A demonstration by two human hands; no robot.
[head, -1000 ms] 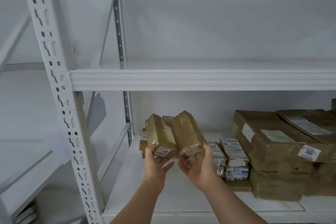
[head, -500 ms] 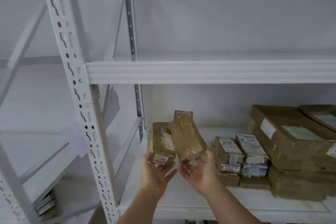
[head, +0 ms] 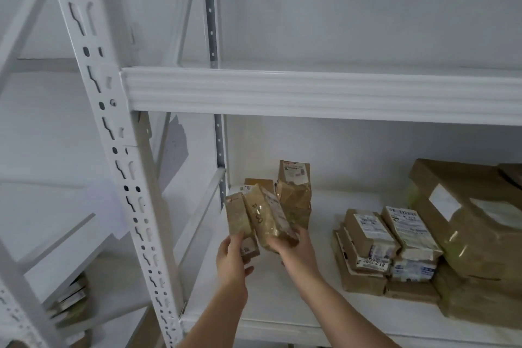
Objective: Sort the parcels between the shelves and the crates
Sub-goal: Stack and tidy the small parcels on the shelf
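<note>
While both hands work low in the middle of the frame, the two small parcels they carry now sit deeper over the lower shelf (head: pixel 282 305), close to the back left corner. The left hand (head: pixel 231 258) grips the narrow brown parcel (head: pixel 240 223) by its near end, fingers and thumb curled round it. The right hand (head: pixel 296 251) cups the lettered parcel (head: pixel 267 219) from beneath, fingers curled up its side. The two parcels lean against each other, tilted, and I cannot tell whether their far ends touch the shelf board yet.

Compared with a moment ago, the pair has travelled down and inward, and the view has dropped with them: the upper shelf beam (head: pixel 310 93) now crosses higher in the frame. Behind the held pair, an upright parcel (head: pixel 293 192) and a lower one (head: pixel 258 183) stand revealed against the back wall, where earlier the held parcels largely hid them. To me that reads as a placement under way, adding these two to the standing row. At right, the stacked labelled parcels (head: pixel 387 243) and the big wrapped bundle (head: pixel 466 223) lie where they lay before.
</note>
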